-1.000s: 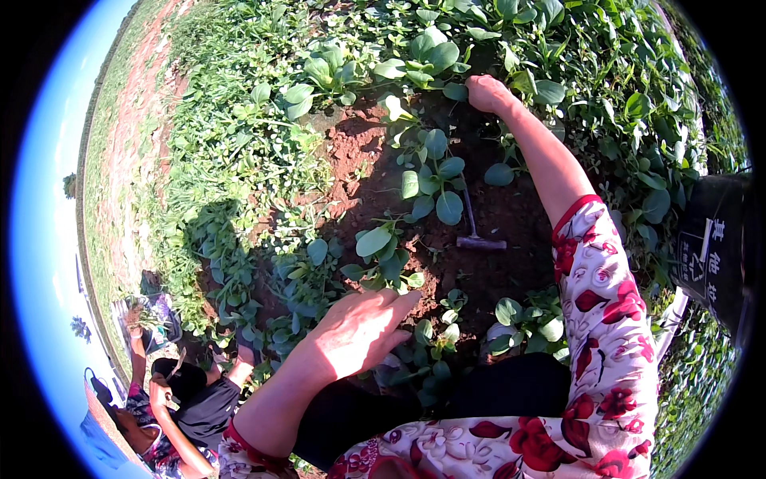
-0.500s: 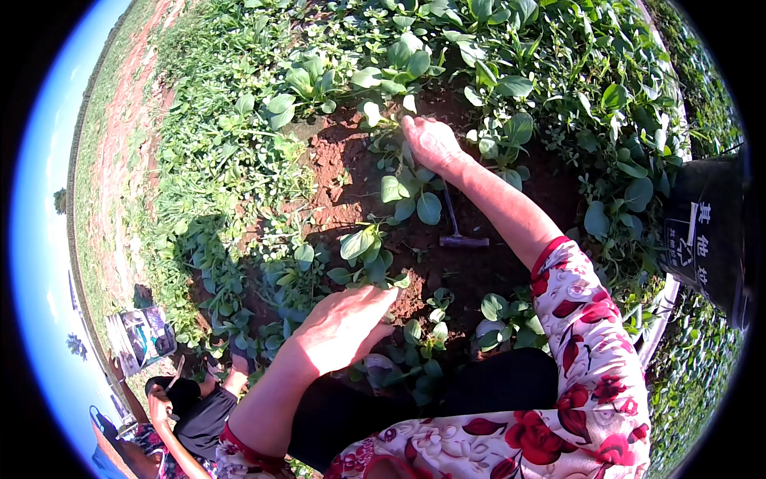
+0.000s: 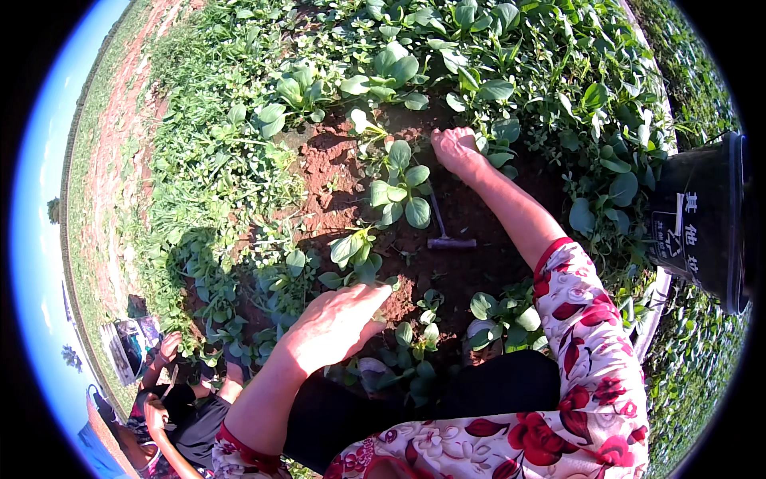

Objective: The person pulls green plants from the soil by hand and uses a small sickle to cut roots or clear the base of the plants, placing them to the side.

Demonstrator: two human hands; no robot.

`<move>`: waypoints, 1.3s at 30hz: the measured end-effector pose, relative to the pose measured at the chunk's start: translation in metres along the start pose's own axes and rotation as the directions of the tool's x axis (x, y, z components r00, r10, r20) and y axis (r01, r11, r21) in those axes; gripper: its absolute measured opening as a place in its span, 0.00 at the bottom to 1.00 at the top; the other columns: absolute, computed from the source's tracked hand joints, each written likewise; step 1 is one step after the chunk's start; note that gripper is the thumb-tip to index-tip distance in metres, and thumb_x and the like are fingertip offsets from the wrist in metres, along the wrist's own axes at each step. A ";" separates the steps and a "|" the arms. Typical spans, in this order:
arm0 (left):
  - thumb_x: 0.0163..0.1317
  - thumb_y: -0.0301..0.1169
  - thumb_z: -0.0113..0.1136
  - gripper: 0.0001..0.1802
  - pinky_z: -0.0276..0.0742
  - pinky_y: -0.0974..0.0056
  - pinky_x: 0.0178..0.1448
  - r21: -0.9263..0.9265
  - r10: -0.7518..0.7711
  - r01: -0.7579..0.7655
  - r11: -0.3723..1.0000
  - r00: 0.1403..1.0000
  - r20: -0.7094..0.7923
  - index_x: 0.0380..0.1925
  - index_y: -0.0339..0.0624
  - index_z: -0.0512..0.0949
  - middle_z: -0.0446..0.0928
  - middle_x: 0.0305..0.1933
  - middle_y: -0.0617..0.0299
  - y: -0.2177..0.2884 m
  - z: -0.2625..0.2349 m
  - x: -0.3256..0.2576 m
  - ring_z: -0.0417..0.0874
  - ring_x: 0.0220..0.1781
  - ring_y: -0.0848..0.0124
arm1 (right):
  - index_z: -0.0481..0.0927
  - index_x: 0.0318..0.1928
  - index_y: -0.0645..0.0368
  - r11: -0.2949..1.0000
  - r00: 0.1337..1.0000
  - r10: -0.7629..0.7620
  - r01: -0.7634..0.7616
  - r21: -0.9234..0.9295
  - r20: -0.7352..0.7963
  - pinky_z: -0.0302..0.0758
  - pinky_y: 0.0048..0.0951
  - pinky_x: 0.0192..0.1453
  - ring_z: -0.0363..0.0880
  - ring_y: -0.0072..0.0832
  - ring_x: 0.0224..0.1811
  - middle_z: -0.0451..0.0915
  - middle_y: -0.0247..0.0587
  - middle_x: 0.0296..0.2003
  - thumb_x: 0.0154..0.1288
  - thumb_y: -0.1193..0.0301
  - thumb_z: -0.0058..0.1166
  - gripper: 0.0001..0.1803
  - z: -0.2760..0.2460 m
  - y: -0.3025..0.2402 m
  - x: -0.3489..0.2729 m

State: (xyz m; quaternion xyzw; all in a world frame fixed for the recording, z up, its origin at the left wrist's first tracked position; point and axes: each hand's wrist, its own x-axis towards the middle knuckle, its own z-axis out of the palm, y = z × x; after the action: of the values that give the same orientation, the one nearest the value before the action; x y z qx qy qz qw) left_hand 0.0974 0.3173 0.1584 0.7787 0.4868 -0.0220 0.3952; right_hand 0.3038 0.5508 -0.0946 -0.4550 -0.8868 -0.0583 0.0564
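My left hand [image 3: 333, 326] hovers over the low plants near my knees, fingers stretched forward and thumb apart, apparently holding nothing. Just beyond its fingertips grows a leafy green plant [image 3: 351, 249]. Farther off, my right hand [image 3: 459, 150] is closed low over the dark soil, beside another broad-leaved plant [image 3: 503, 144]; whatever is in its fingers is hidden. A small hand hoe [image 3: 452, 243] lies on the soil between my hands, its thin shaft pointing away from me. Left of that shaft stands a leafy green plant [image 3: 399, 188].
A black bucket [image 3: 702, 227] stands at the right, by a pale strip [image 3: 653, 315] edging the bed. Dense greens [image 3: 215, 144] cover the left and far sides. At lower left another person [image 3: 171, 423] crouches beside a printed box [image 3: 132, 347].
My right hand has moved right and slightly nearer, away from the plant in the middle. My left hand has shifted slightly left. The other person's raised hand has come into view near the box.
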 end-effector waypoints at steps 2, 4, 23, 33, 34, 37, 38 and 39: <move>0.58 0.32 0.60 0.26 0.74 0.55 0.46 0.005 -0.018 0.018 1.000 1.000 0.011 0.55 0.36 0.66 0.73 0.39 0.49 -0.001 0.001 -0.002 0.76 0.41 0.52 | 0.77 0.37 0.57 0.992 0.977 -0.065 0.041 0.123 0.201 0.70 0.43 0.39 0.81 0.41 0.31 0.80 0.44 0.26 0.55 0.70 0.46 0.10 -0.023 -0.008 0.007; 0.58 0.32 0.60 0.26 0.73 0.55 0.46 -0.009 -0.036 0.036 0.999 0.999 0.035 0.55 0.36 0.66 0.73 0.39 0.49 -0.002 0.001 -0.003 0.76 0.41 0.52 | 0.78 0.33 0.56 0.965 0.948 -0.125 0.047 0.260 0.292 0.67 0.46 0.43 0.81 0.44 0.30 0.80 0.46 0.23 0.53 0.70 0.45 0.09 -0.043 -0.018 0.005; 0.58 0.34 0.58 0.21 0.73 0.54 0.44 0.079 0.005 -0.009 0.997 0.999 0.050 0.49 0.36 0.68 0.71 0.35 0.51 -0.005 0.007 0.002 0.75 0.39 0.52 | 0.84 0.43 0.50 0.943 0.793 0.127 0.089 -0.320 0.596 0.70 0.36 0.49 0.80 0.31 0.47 0.83 0.32 0.43 0.59 0.65 0.52 0.13 -0.045 0.023 0.043; 0.58 0.33 0.59 0.23 0.73 0.54 0.46 0.050 -0.044 0.040 0.998 0.997 0.070 0.51 0.35 0.67 0.72 0.37 0.51 -0.006 0.005 0.002 0.75 0.41 0.52 | 0.81 0.45 0.60 0.960 0.672 0.080 -0.251 0.125 0.737 0.76 0.40 0.50 0.80 0.43 0.48 0.81 0.52 0.44 0.54 0.71 0.45 0.19 -0.050 0.070 0.038; 0.57 0.32 0.60 0.24 0.73 0.54 0.46 0.045 -0.067 0.064 0.997 0.995 0.070 0.52 0.35 0.67 0.72 0.38 0.50 -0.006 0.004 0.001 0.75 0.42 0.52 | 0.81 0.43 0.63 0.935 0.784 0.095 -0.282 0.217 0.613 0.75 0.40 0.52 0.80 0.47 0.47 0.81 0.57 0.41 0.54 0.72 0.42 0.19 -0.051 0.071 0.034; 0.57 0.32 0.60 0.24 0.73 0.54 0.46 0.050 -0.047 0.045 0.998 0.999 0.024 0.52 0.35 0.67 0.73 0.40 0.50 -0.006 0.007 0.001 0.76 0.42 0.52 | 0.81 0.38 0.65 0.916 0.916 0.154 -0.273 0.294 0.370 0.76 0.42 0.50 0.80 0.49 0.45 0.81 0.58 0.38 0.55 0.71 0.41 0.16 -0.052 0.079 0.029; 0.57 0.32 0.61 0.25 0.73 0.53 0.47 0.050 -0.052 0.051 0.997 0.998 0.037 0.53 0.35 0.67 0.73 0.40 0.49 -0.006 0.007 0.003 0.76 0.42 0.51 | 0.81 0.38 0.63 0.914 0.854 0.202 -0.340 0.219 0.480 0.76 0.42 0.50 0.80 0.49 0.45 0.81 0.57 0.38 0.55 0.71 0.42 0.16 -0.057 0.076 0.029; 0.57 0.32 0.60 0.25 0.73 0.53 0.47 0.050 -0.055 0.052 0.997 0.997 0.051 0.53 0.35 0.67 0.73 0.40 0.49 -0.006 0.006 0.004 0.76 0.42 0.51 | 0.82 0.38 0.60 0.955 0.880 0.161 -0.253 0.153 0.446 0.77 0.41 0.49 0.81 0.46 0.45 0.82 0.54 0.39 0.54 0.72 0.44 0.15 -0.044 0.078 0.025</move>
State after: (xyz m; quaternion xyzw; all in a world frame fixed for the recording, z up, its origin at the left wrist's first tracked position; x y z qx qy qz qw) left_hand 0.0972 0.3179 0.1488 0.7739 0.4961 -0.0647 0.3883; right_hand 0.3550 0.6093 -0.0431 -0.5408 -0.8245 0.1419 -0.0872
